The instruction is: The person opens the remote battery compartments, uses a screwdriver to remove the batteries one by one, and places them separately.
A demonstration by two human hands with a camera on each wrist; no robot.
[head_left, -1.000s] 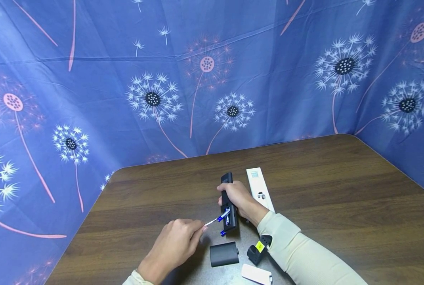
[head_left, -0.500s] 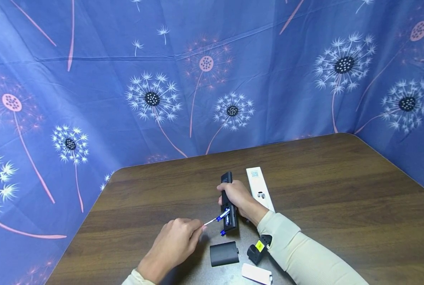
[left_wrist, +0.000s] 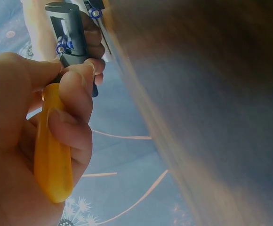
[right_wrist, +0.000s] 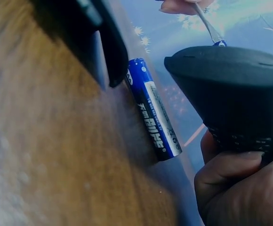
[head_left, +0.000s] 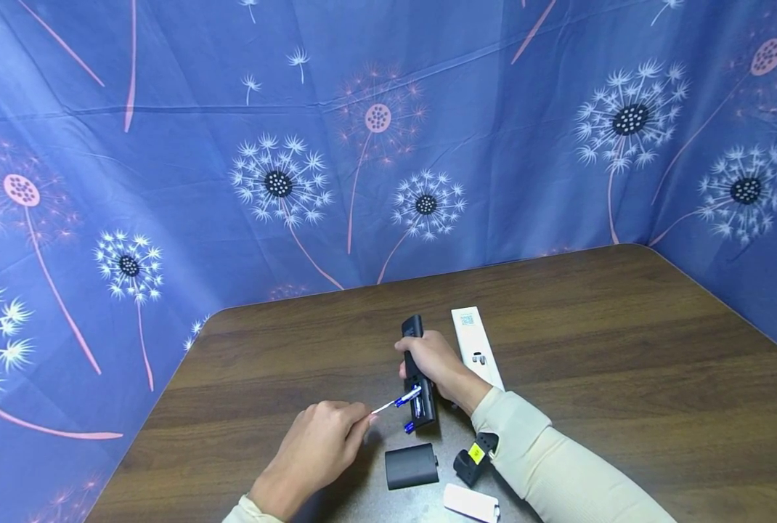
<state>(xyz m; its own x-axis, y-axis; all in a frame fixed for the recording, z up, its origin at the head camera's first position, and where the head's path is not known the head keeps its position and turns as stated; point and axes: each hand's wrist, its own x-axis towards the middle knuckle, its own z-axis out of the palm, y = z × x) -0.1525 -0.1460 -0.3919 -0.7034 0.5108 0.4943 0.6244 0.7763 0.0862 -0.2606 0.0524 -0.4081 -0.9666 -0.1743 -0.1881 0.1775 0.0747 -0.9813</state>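
Observation:
My left hand (head_left: 316, 443) grips a screwdriver by its yellow handle (left_wrist: 54, 150). Its thin flat blade (head_left: 383, 407) reaches the end of a blue and white battery (head_left: 409, 396), which sits tilted, one end raised, over the uncovered battery compartment of a black remote control (head_left: 412, 325). Round the remote's middle curl the fingers of my right hand (head_left: 437, 359), which holds it back side up. More of a battery shows inside the compartment. A loose blue battery (right_wrist: 153, 110) lies by the remote's near end in the right wrist view.
On the brown wooden table (head_left: 264, 349) lies a black rectangular cover (head_left: 411, 466) with a small tab. A short white piece (head_left: 470, 503) rests at the front. Right of the remote is a long white item (head_left: 472, 338) bearing a square code. A blue curtain (head_left: 336, 181) hangs behind.
The remote's far end has swung slightly left in my right hand. The tilted battery has shifted a little with it, the blade tip staying at its end.

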